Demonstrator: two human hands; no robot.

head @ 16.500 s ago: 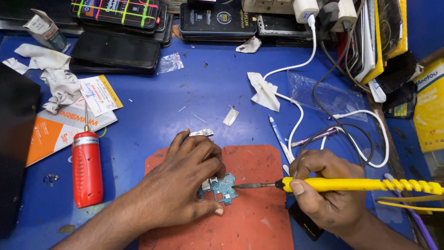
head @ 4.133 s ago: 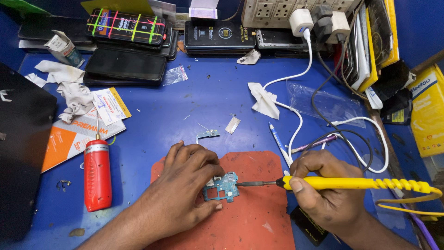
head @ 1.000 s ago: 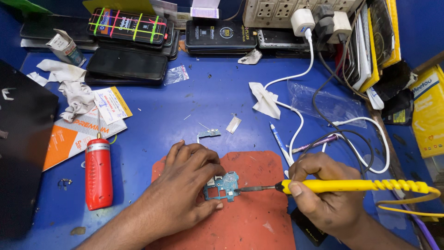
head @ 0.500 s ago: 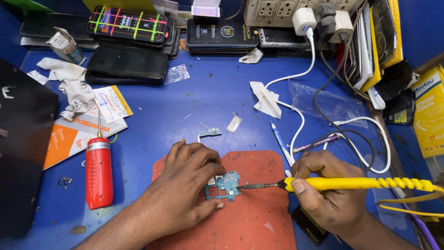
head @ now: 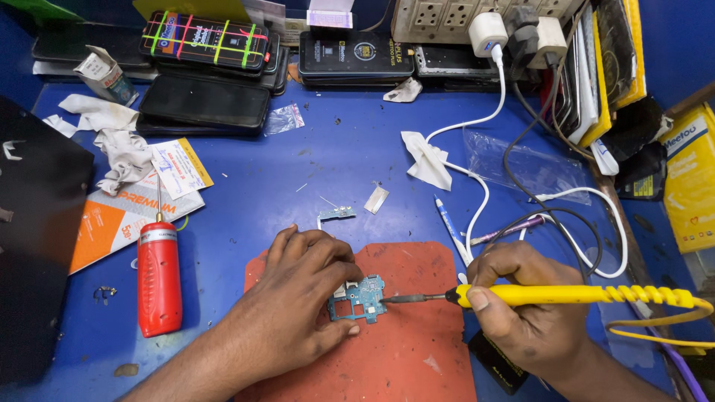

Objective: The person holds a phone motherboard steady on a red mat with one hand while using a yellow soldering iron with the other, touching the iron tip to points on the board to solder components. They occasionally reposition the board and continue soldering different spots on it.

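On the bench centre: your work area is the red mat (head: pixel 387 357), lying on the blue bench (head: pixel 298 179).
Circuit board: the small blue-green circuit board (head: pixel 359 299) lies flat on the mat, near its upper middle.
Left hand: your left hand (head: pixel 298 305) rests on the mat at 9 o'clock of the board, fingers curled narrow, fingertips and thumb pinning the board's left edge.
Right hand: your right hand (head: pixel 529 313) sits at 3 o'clock of the board, closed around the yellow soldering iron (head: pixel 566 295).
Iron tip: the dark metal tip points toward 9 o'clock and meets the board's right edge.
Iron cord: a coiled yellow cord (head: pixel 663 298) runs off toward 3 o'clock.
Red bottle: a red bottle with a needle nozzle (head: pixel 159 279) lies at 9 o'clock of your left hand, well apart from it.
Phones: several phones (head: pixel 208 74) are stacked at 11 o'clock.
Power strip: a power strip with a white charger (head: pixel 488 33) sits at 1 o'clock.
White cable: a white cable (head: pixel 477 193) trails down from the charger.
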